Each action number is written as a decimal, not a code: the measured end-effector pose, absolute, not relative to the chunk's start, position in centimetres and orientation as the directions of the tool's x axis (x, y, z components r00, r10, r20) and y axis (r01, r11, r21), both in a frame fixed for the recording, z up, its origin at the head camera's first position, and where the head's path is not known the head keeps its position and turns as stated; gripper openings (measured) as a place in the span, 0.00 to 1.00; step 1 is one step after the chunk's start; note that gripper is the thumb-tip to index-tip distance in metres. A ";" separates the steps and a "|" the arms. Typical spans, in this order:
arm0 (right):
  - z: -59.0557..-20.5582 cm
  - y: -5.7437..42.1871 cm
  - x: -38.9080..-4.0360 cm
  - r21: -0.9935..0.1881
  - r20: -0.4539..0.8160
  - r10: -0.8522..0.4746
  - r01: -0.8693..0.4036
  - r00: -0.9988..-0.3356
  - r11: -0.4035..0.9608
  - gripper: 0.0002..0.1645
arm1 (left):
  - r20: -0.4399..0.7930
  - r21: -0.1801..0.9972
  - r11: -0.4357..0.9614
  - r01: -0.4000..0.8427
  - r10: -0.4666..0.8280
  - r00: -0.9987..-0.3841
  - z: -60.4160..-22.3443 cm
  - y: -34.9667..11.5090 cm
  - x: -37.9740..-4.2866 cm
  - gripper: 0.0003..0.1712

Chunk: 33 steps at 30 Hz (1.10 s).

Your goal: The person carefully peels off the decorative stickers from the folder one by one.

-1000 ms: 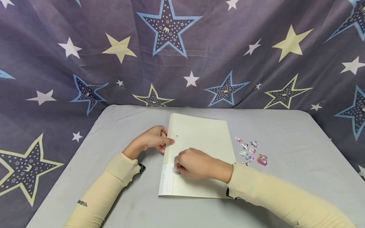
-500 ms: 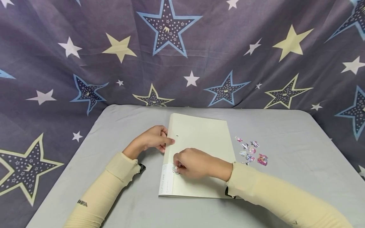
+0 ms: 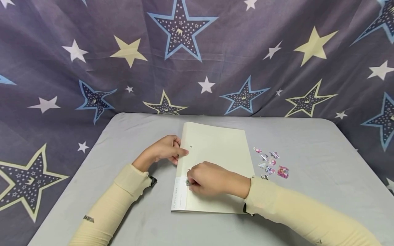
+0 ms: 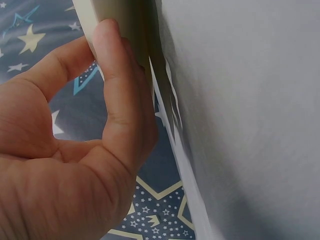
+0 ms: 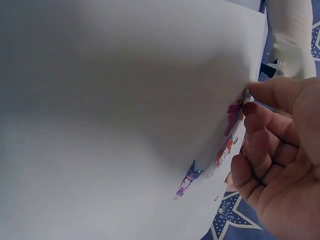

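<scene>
A cream clip file (image 3: pixel 220 147) lies on the table with its printed label strip at the near left. Along its spine, my left hand (image 3: pixel 164 149) grips the edge, thumb on the cover and fingers at the side. Low over the cover's left part, my right hand (image 3: pixel 212 179) pinches a small sticker (image 3: pixel 188 183) near the label; the fingers hide most of it. In the right wrist view a magenta sticker (image 5: pixel 232 117) shows right at the fingertips. An orange-and-white sticker (image 5: pixel 223 156) and a blue-purple sticker (image 5: pixel 187 181) lie on the cover beyond it.
Several small cartoon stickers (image 3: pixel 271 162) are scattered on the grey table cover (image 3: pixel 314 205) right of the file, with a larger pink-red one (image 3: pixel 283 172) among them. A dark star-patterned curtain (image 3: pixel 203 68) hangs behind the table.
The right hand's fingertips have shifted slightly, and less of the sticker shows beneath them. My left hand and the file stay in place.
</scene>
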State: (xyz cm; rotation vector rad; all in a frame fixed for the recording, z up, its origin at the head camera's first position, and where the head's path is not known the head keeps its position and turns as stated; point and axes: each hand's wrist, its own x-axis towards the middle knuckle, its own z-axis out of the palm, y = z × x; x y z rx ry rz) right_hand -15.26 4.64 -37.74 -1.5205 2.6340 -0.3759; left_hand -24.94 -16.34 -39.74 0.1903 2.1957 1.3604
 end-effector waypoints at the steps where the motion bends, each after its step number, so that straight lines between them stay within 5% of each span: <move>1: -37.7 4.6 -15.3 -0.238 0.060 -0.865 -0.849 -0.498 0.472 0.13 | -0.373 0.863 0.479 -0.162 0.388 -0.843 -39.8 -16.4 -24.9 0.29; 18: -37.5 4.6 -15.3 -0.140 0.068 -0.881 -0.879 -0.469 0.457 0.11 | -0.365 0.864 0.479 -0.154 0.386 -0.847 -39.7 -16.4 -24.9 0.29; 33: -37.1 5.0 -15.5 -0.144 0.068 -0.857 -0.855 -0.510 0.498 0.07 | -0.368 0.865 0.475 -0.161 0.383 -0.847 -39.8 -16.4 -24.9 0.28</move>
